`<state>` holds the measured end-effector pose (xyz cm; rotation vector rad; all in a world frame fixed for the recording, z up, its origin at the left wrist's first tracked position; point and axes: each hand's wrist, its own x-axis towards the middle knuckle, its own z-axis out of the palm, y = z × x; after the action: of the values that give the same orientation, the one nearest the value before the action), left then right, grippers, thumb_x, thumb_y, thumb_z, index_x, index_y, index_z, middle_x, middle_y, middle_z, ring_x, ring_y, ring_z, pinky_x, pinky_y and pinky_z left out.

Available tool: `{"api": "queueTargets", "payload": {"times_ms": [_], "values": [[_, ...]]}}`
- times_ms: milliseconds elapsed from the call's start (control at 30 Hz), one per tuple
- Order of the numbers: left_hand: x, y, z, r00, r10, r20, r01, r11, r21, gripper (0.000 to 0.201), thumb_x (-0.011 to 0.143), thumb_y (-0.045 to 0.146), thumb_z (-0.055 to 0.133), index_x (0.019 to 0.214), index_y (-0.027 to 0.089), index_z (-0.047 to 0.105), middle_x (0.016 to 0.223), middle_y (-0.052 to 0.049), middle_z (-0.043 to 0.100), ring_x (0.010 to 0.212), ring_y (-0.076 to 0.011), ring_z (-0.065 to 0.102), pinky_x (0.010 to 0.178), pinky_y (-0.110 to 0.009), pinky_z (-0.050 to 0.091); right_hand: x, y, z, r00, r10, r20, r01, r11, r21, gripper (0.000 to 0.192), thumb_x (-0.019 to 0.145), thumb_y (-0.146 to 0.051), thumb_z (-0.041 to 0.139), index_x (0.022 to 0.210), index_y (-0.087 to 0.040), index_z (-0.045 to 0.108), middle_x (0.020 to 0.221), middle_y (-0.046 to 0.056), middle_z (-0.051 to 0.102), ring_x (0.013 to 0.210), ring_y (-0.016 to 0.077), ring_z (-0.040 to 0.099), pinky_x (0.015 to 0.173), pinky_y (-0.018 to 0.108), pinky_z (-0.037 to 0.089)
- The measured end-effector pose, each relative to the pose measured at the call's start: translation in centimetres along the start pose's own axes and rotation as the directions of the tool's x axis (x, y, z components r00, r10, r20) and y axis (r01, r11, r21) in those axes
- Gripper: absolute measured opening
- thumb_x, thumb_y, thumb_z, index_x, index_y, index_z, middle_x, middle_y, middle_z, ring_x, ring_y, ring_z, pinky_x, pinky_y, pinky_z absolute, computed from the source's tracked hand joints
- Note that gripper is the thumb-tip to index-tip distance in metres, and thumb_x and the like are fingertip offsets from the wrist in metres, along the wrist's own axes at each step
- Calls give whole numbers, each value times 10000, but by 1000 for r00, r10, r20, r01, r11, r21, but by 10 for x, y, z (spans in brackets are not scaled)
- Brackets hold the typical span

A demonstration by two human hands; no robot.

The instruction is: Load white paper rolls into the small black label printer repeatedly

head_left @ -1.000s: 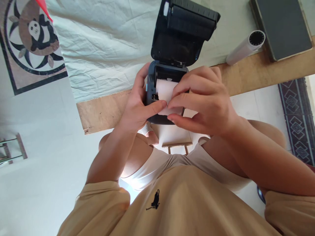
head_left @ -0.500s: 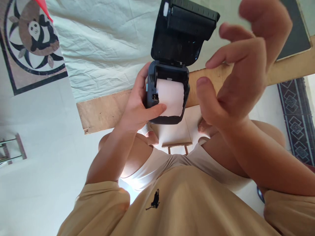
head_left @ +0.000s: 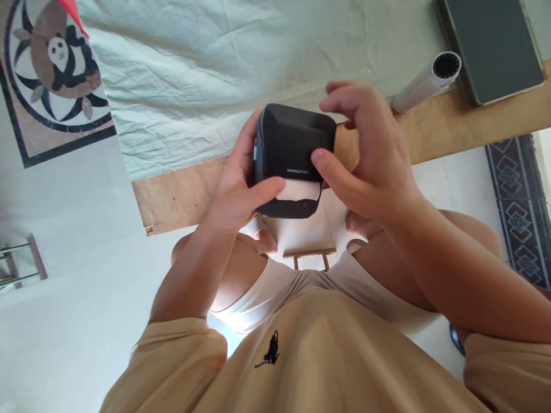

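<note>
Over the cloth-draped tabletop [head_left: 181, 195], your left hand [head_left: 235, 192] grips the black label printer [head_left: 293, 146] at its side; your right hand [head_left: 370, 155] curls loosely on its closed lid, thumb beside the white paper strip [head_left: 299, 190].

Black label printer [head_left: 293, 143] with white paper strip [head_left: 299, 190], between left hand [head_left: 235, 189] and right hand [head_left: 370, 160]. Pale green creased cloth [head_left: 193, 69] beyond; tan wooden counter [head_left: 172, 195]; white paper roll [head_left: 424, 83]; panda-patterned mat [head_left: 51, 74] far left.
</note>
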<state>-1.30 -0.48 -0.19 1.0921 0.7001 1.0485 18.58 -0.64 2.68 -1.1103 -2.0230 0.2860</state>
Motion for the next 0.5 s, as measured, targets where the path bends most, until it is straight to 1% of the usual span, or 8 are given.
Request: {"api": "queueTargets", "payload": {"times_ms": [67,133,233,333,400,500], "values": [[0,1,2,999,10,30,-8,999,-50,587,769,310,708,1303,263,470,1333,-55,520,1235,-255,541,899,-315,549,-2,3,3,995,60,81,-59,998,-15,401,872,-386,497,1214,-187,428,1166,72,583,1089,126,585,912,261,521],[0,4,5,1000,-5,23,6,998,-65,496,822,326,660,1277,248,479,1278,-58,553,1247,-252,533,930,-334,543,-5,4,6,988,85,131,-85,996,-7,421,895,-420,459,1248,-200,396,1168,67,579,1024,114,591,899,258,524],[-1,7,8,1000,-13,-4,13,998,-68,459,854,349,636,1268,233,475,1238,-54,571,1238,-237,539,956,-326,532,-6,4,9,984,80,156,-83,996,11,449,904,-453,441,1263,-191,382,1197,74,557,1061,125,576,928,276,520],[-1,7,9,1000,-9,-21,7,998,-63,444,864,358,632,1261,229,480,1196,-46,580,1203,-213,557,924,-282,535,-5,5,9,982,108,158,-119,991,63,484,888,-487,475,1263,-191,395,1211,75,550,1103,136,566,962,293,513],[-1,6,9,1000,-7,-30,5,998,-60,415,872,348,622,1246,225,491,1165,-45,585,1180,-204,567,880,-263,544,-4,4,8,964,165,208,-195,972,133,519,871,-512,506,1275,-204,400,1206,68,557,1149,152,553,995,317,503],[0,5,9,999,-1,-42,-2,998,-56,373,896,335,582,1240,220,495,1185,-52,581,1187,-214,561,830,-274,561,-2,4,5,917,247,313,-331,910,249,532,863,-533,519,1290,-236,406,1215,52,563,1200,171,536,1037,357,484]]}}
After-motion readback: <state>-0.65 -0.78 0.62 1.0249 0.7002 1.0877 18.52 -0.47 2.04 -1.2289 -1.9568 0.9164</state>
